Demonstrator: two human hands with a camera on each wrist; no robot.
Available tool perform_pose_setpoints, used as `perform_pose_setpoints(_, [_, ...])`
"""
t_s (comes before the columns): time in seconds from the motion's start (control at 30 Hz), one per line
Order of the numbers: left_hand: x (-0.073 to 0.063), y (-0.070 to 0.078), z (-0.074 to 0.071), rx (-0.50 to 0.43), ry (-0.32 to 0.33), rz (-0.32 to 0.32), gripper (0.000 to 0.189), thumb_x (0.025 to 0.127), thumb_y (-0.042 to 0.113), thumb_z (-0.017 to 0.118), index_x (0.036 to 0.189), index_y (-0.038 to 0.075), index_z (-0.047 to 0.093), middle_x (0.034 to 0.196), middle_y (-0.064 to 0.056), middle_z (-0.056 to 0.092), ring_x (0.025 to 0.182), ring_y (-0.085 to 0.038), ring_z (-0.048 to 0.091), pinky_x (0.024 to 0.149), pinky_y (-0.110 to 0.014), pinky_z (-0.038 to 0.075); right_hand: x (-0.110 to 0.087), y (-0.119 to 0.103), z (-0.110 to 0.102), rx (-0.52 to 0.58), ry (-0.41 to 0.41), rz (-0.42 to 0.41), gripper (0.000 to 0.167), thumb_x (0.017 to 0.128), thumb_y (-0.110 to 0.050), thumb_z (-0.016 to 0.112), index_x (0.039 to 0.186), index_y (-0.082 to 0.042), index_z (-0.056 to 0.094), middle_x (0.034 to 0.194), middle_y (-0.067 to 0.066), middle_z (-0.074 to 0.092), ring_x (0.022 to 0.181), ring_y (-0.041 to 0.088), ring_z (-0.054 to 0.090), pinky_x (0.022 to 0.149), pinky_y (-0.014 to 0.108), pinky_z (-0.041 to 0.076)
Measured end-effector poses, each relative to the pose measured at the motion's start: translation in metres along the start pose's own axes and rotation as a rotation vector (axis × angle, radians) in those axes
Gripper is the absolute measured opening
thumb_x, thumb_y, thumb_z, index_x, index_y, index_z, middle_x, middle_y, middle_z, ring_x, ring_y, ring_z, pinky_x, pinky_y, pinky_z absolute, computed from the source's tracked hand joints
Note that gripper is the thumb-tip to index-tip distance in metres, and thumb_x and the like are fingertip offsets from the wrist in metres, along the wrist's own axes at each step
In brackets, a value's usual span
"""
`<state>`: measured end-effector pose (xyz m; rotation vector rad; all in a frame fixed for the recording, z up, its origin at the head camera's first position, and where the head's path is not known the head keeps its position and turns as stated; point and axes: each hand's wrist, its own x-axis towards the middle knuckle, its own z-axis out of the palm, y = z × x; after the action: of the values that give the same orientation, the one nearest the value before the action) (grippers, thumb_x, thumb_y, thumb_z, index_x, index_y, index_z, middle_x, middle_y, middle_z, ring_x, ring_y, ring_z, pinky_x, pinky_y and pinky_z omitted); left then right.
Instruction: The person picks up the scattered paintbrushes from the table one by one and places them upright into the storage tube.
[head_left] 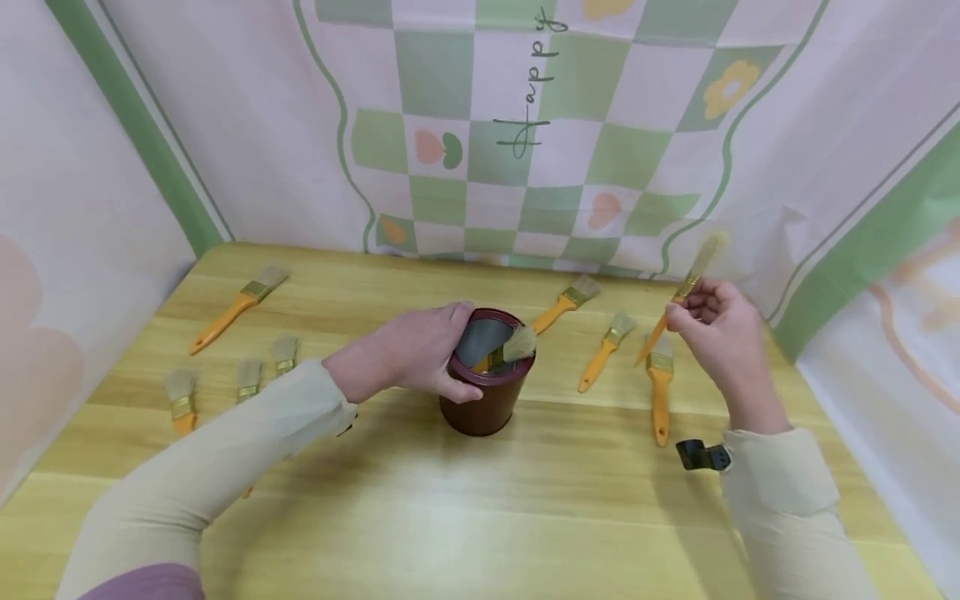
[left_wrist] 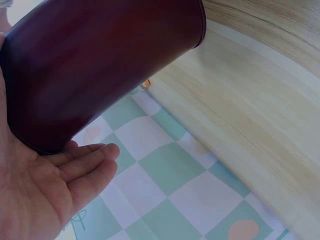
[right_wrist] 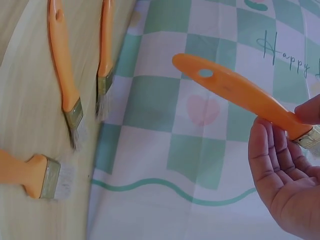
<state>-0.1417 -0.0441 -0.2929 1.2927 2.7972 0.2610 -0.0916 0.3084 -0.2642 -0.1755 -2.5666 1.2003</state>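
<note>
A dark red round container (head_left: 480,412) stands upright on the wooden table. My left hand (head_left: 423,346) holds it at the rim, thumb on the near side and the other fingers round the far side. Inside the container leans a paintbrush (head_left: 517,344), its pale bristles up at the right rim. In my right hand (head_left: 723,342), thumb and fingers pinch another paintbrush (right_wrist: 235,92) near its metal ferrule, raised above the table with bristles up and the orange handle pointing down. Below it lies a paintbrush (head_left: 660,392) on the table.
Two more paintbrushes, one (head_left: 562,308) behind the container and one (head_left: 606,354) to its right, lie on the table (head_left: 450,517). On the left lie a paintbrush (head_left: 238,308) and several others, partly behind my left sleeve (head_left: 247,442). A checkered cloth (head_left: 498,200) hangs at the back.
</note>
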Motion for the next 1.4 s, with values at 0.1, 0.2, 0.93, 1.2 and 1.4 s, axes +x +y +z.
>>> perform_pose_setpoints(0.1, [-0.001, 0.000, 0.000, 0.004, -0.004, 0.001, 0.098, 0.073, 0.069, 0.065, 0.135, -0.001, 0.036, 0.120, -0.010, 0.057, 0.100, -0.019, 0.060, 0.086, -0.035, 0.053, -0.003, -0.003, 0.002, -0.007, 0.002, -0.002, 0.025, 0.091, -0.012, 0.057, 0.113, -0.007, 0.048, 0.088, -0.017, 0.052, 0.077, -0.006, 0.053, 0.067, 0.006, 0.048])
perform_pose_setpoints(0.2, [-0.001, 0.000, 0.001, 0.006, 0.010, 0.005, 0.098, 0.073, 0.068, 0.065, 0.135, -0.002, 0.036, 0.120, -0.011, 0.057, 0.100, -0.020, 0.061, 0.086, -0.035, 0.053, -0.003, -0.006, 0.002, 0.004, 0.019, -0.011, 0.028, 0.090, -0.013, 0.057, 0.115, -0.005, 0.047, 0.089, -0.016, 0.052, 0.078, -0.005, 0.053, 0.067, 0.005, 0.047])
perform_pose_setpoints(0.93, [0.001, 0.001, -0.001, 0.006, -0.024, -0.012, 0.104, 0.074, 0.070, 0.064, 0.141, -0.002, 0.031, 0.126, -0.015, 0.055, 0.105, -0.023, 0.061, 0.089, -0.038, 0.053, 0.002, -0.034, 0.028, 0.126, 0.070, -0.119, 0.020, 0.088, -0.011, 0.061, 0.105, -0.016, 0.050, 0.086, -0.014, 0.055, 0.076, 0.000, 0.055, 0.069, 0.007, 0.046])
perform_pose_setpoints(1.2, [0.003, 0.001, -0.002, 0.018, -0.053, -0.027, 0.107, 0.074, 0.072, 0.062, 0.144, -0.002, 0.028, 0.131, -0.015, 0.053, 0.109, -0.024, 0.060, 0.092, -0.038, 0.052, 0.003, -0.036, 0.040, 0.198, 0.104, -0.133, 0.022, 0.087, -0.008, 0.062, 0.099, -0.020, 0.048, 0.085, -0.011, 0.055, 0.078, 0.000, 0.056, 0.069, 0.007, 0.048])
perform_pose_setpoints(1.4, [0.003, 0.001, -0.002, 0.014, -0.057, -0.028, 0.108, 0.074, 0.071, 0.063, 0.145, -0.003, 0.026, 0.135, -0.018, 0.051, 0.112, -0.025, 0.060, 0.094, -0.039, 0.052, 0.004, -0.047, 0.048, 0.339, 0.155, -0.140, 0.021, 0.085, -0.003, 0.063, 0.094, -0.017, 0.050, 0.079, -0.007, 0.057, 0.071, 0.005, 0.059, 0.063, 0.010, 0.049])
